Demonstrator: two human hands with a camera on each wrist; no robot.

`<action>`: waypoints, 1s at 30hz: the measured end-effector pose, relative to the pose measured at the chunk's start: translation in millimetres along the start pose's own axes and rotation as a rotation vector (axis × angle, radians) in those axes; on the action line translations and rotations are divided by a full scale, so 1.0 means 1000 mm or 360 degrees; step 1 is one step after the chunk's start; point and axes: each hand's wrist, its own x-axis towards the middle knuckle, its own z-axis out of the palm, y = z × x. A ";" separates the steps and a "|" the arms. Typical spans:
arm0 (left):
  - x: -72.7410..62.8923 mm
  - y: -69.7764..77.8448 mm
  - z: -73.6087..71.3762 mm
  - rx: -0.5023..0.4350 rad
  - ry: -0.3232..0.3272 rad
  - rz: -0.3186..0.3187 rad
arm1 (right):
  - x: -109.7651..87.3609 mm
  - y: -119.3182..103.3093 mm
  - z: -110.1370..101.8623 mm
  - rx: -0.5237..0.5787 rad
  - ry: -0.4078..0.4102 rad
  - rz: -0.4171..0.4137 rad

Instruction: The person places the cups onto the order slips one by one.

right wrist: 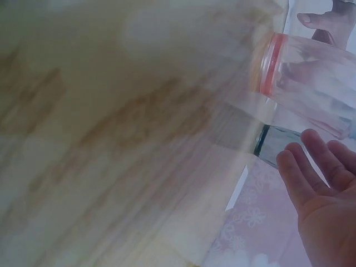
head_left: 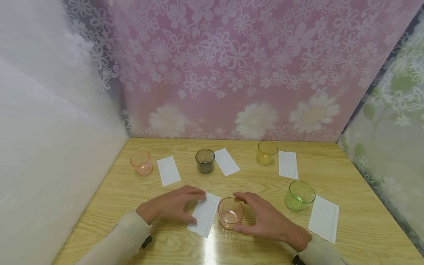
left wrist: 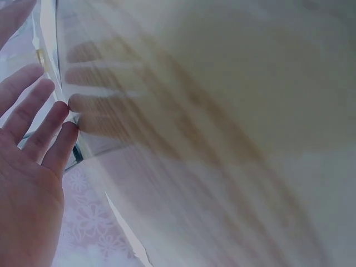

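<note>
A pink-orange glass cup (head_left: 230,215) stands upright near the front middle of the wooden table. My right hand (head_left: 265,217) is just right of it, with the index finger by the far rim and the thumb at the near side. In the right wrist view the hand's fingers (right wrist: 318,167) are spread loosely beside the cup (right wrist: 311,83). A printed paper slip (head_left: 204,217) lies left of the cup. My left hand (head_left: 173,204) reaches over the slip's left side, thumb and fingers apart; its fingertips meet the tabletop in the left wrist view.
A green glass cup (head_left: 299,197) and a paper slip (head_left: 324,219) lie to the right. Farther back stand an orange cup (head_left: 142,163), a dark grey cup (head_left: 205,162) and a yellow cup (head_left: 266,154), each beside a slip. Flowered cloth (head_left: 232,73) borders the table's back.
</note>
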 end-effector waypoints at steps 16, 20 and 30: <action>-0.007 0.004 0.001 0.0101 0.0001 0.0030 | 0.004 0.000 0.010 0.0033 0.0072 -0.0058; -0.007 0.003 0.002 0.0125 -0.0005 0.0021 | 0.004 0.002 0.012 0.0042 0.0077 -0.0059; -0.007 0.004 0.002 0.0165 0.0004 0.0049 | 0.005 0.000 0.013 0.0012 0.0078 -0.0064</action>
